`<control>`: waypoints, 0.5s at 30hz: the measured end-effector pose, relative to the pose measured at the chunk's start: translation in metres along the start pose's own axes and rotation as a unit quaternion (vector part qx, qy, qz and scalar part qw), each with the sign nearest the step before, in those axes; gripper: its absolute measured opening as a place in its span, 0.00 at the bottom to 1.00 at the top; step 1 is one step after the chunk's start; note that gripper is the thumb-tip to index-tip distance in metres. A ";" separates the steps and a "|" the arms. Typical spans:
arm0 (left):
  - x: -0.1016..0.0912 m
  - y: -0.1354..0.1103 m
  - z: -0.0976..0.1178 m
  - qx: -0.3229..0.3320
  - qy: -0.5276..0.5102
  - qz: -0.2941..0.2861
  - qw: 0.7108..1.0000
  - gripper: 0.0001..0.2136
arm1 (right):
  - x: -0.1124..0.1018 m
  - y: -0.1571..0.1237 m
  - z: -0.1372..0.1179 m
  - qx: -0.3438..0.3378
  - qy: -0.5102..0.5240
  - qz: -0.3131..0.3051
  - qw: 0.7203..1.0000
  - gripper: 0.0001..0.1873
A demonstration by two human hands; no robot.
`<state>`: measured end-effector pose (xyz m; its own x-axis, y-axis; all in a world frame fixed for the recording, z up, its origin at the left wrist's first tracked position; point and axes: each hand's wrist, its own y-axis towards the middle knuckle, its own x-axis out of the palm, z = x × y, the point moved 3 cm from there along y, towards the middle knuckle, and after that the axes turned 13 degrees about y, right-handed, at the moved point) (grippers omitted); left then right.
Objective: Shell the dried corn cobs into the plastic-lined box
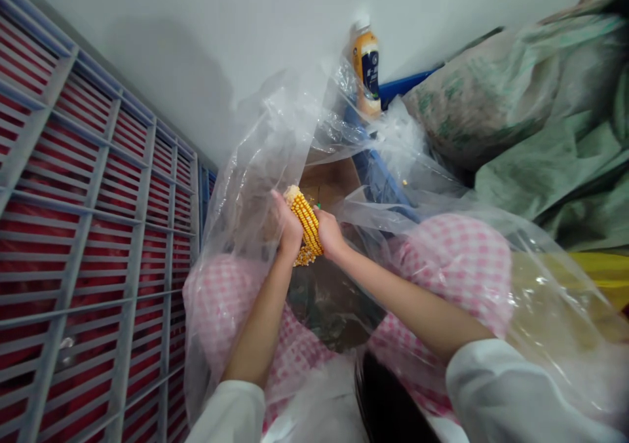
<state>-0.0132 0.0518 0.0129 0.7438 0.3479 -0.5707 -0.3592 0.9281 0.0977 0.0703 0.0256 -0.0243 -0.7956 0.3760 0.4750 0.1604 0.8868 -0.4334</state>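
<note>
An ear of yellow corn [305, 220] stands upright between both my hands, above my lap. My left hand [289, 228] is wrapped round its left side and my right hand [329, 234] grips its right side. Loose kernels cling at the cob's lower end, and its top tip looks bare. A large clear plastic sheet [275, 141] is draped over my knees in pink checked trousers [457, 259] and rises behind the corn. A dark container [329, 312] sits under the plastic between my knees.
A grey metal rack with red slats [88, 233] fills the left side. An orange drink bottle [366, 69] stands by the white wall. Green-printed woven sacks [515, 102] are piled on the right, beside blue bars [378, 168]. Something yellow [604, 269] lies at the right edge.
</note>
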 end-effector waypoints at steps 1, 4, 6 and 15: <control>-0.003 -0.001 0.000 -0.027 0.006 0.022 0.999 0.28 | 0.000 0.000 0.000 0.004 -0.002 -0.002 1.000 0.17; -0.007 -0.003 0.001 -0.054 0.020 0.029 0.998 0.26 | -0.002 0.001 0.001 0.018 0.008 -0.006 1.000 0.17; -0.006 -0.004 0.001 -0.048 0.023 0.011 0.999 0.27 | -0.002 0.001 0.002 0.027 0.025 -0.010 0.999 0.17; -0.002 -0.008 0.003 -0.032 0.006 -0.028 0.999 0.26 | -0.004 -0.006 0.006 0.110 0.078 -0.004 0.991 0.13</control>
<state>-0.0105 0.0444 0.0155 0.7578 0.2931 -0.5829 -0.3522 0.9358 0.0127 0.0692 0.0174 -0.0287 -0.6942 0.4219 0.5832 0.0098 0.8157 -0.5784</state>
